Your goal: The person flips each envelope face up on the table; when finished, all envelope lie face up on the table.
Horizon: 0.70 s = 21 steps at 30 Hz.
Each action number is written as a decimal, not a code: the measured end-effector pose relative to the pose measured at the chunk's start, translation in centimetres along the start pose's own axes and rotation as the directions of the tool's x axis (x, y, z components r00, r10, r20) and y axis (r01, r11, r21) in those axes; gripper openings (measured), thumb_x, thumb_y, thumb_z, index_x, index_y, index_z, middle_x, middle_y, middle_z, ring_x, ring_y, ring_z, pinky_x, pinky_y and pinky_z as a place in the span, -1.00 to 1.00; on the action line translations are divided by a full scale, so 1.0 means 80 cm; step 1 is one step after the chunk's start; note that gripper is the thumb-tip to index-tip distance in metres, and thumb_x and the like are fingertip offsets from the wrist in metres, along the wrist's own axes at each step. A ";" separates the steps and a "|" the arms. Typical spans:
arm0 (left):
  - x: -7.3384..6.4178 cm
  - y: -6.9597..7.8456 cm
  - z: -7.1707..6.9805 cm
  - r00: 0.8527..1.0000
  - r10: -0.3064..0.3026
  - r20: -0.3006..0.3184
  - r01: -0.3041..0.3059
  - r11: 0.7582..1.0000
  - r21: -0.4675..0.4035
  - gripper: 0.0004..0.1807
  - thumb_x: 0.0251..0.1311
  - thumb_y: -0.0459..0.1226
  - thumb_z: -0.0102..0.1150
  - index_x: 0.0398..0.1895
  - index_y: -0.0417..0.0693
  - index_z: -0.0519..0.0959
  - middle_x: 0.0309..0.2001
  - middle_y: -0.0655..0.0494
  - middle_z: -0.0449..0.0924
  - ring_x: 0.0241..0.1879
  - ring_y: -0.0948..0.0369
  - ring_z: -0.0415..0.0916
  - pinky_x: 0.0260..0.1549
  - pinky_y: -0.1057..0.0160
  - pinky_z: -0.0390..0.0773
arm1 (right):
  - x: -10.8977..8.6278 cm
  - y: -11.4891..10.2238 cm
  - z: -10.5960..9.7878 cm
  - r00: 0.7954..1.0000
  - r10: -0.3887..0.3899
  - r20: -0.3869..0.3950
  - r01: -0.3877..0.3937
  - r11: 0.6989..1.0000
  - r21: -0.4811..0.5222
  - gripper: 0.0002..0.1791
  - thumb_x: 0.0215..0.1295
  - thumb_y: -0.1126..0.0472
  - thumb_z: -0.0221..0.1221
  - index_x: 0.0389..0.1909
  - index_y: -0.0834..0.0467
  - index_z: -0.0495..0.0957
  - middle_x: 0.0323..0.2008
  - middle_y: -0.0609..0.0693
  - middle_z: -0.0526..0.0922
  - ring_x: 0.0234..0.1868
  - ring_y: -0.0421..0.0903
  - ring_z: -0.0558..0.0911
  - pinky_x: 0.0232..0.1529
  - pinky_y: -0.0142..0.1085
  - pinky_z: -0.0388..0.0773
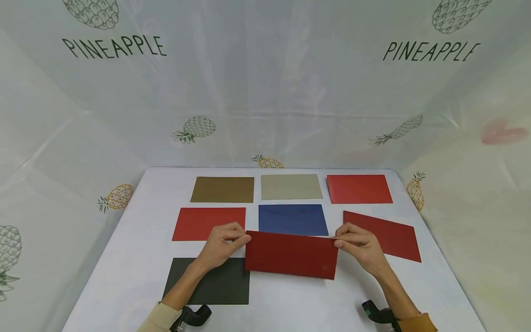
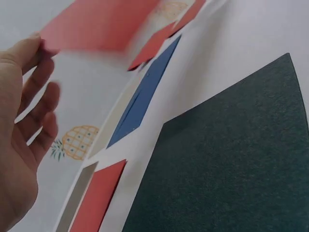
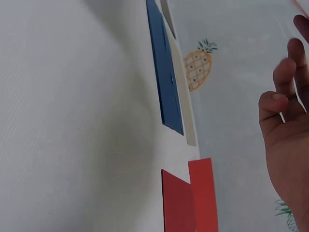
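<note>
Your two hands share one grip: the left hand (image 1: 226, 244) pinches the upper left corner of the dark red sheet (image 1: 292, 255) between thumb and fingers, and the right hand (image 1: 361, 246) pinches the upper right corner in the same way. Both pinches are closed down to the thickness of the sheet. In the left wrist view, the spare fingers of your left hand bend loosely beside the pinch and bear no load. The right wrist view cuts off your right fingertips; rely on the head view for that side.

The held sheet spans the gap between your hands, raised off the white tabletop (image 1: 290, 299), its right end slightly lower. Holding both corners of one long edge probably keeps the sheet taut and lets its face hang unobstructed below your fingers.

Just beyond the grip lies the blue sheet (image 1: 292, 219), with the pale sheet (image 1: 292, 186) behind it. Beyond your left hand are the red sheet (image 1: 197, 221) and, farther off, the brown sheet (image 1: 222, 189). The dark green sheet (image 1: 224, 283) lies under your left wrist. Beyond your right hand, a second dark red sheet (image 1: 394, 235) lies askew, with a bright red sheet (image 1: 360, 189) behind it. The spacing appears intended to leave each colour separately visible.
</note>
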<state>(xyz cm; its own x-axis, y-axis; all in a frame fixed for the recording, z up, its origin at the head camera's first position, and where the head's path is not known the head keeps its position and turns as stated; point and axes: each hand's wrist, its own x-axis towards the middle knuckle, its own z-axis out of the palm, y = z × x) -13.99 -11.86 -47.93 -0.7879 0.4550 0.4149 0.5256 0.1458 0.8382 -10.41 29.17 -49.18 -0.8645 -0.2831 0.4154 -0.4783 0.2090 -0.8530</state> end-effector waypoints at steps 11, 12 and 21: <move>-0.001 0.002 0.001 0.996 -0.077 0.045 0.081 0.992 -0.096 -0.68 0.22 -0.50 0.29 0.06 -0.26 0.61 -0.41 -0.09 0.65 -0.53 -0.10 0.58 -0.40 0.26 0.60 | 0.002 -0.003 0.001 0.994 0.113 0.015 -0.113 0.993 0.036 -0.73 0.29 0.56 0.19 -0.01 0.33 0.60 -0.36 0.06 0.70 -0.42 -0.05 0.66 -0.37 -0.24 0.63; -0.001 0.002 0.001 0.996 -0.081 0.043 0.085 0.992 -0.096 -0.68 0.22 -0.50 0.29 0.05 -0.24 0.62 -0.41 -0.09 0.65 -0.53 -0.10 0.58 -0.40 0.27 0.60 | 0.003 -0.002 0.001 0.994 0.109 0.015 -0.110 0.993 0.037 -0.73 0.29 0.57 0.18 -0.01 0.34 0.59 -0.36 0.08 0.70 -0.42 -0.04 0.66 -0.37 -0.25 0.63; -0.002 -0.007 0.002 0.996 -0.078 0.053 0.082 0.994 -0.077 -0.72 0.29 -0.50 0.21 0.06 -0.27 0.63 -0.40 -0.21 0.63 -0.51 -0.05 0.58 -0.41 0.30 0.54 | 0.001 0.002 0.000 0.985 0.174 -0.002 -0.174 0.985 0.014 -0.80 0.35 0.46 0.21 -0.05 0.28 0.64 -0.31 0.06 0.72 -0.37 -0.04 0.67 -0.34 -0.24 0.63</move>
<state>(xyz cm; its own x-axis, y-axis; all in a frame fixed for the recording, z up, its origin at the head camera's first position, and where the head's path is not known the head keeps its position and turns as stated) -14.10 -11.88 -48.49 -0.8083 0.4881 0.3292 0.4331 0.1140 0.8941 -10.57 29.17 -49.30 -0.9348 -0.2407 0.2610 -0.3183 0.2424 -0.9165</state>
